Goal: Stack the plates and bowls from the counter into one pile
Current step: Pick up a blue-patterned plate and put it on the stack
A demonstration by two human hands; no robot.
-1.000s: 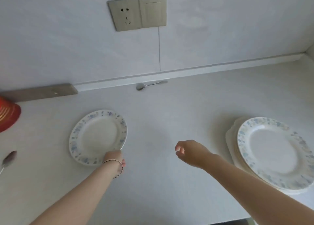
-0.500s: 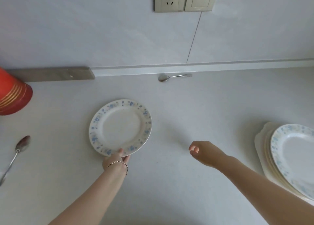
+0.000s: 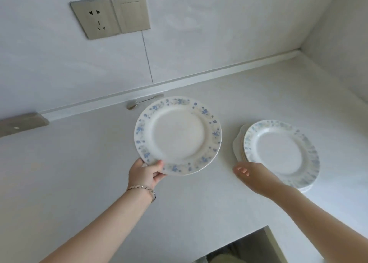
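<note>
left hand pinching plate rim, right hand loosely open

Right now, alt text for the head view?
A left hand holds a blue-flowered plate by its near rim above a white counter, beside a pile of plates on the right. The empty right hand hovers at the pile's near edge; a spoon lies by the wall.
</note>
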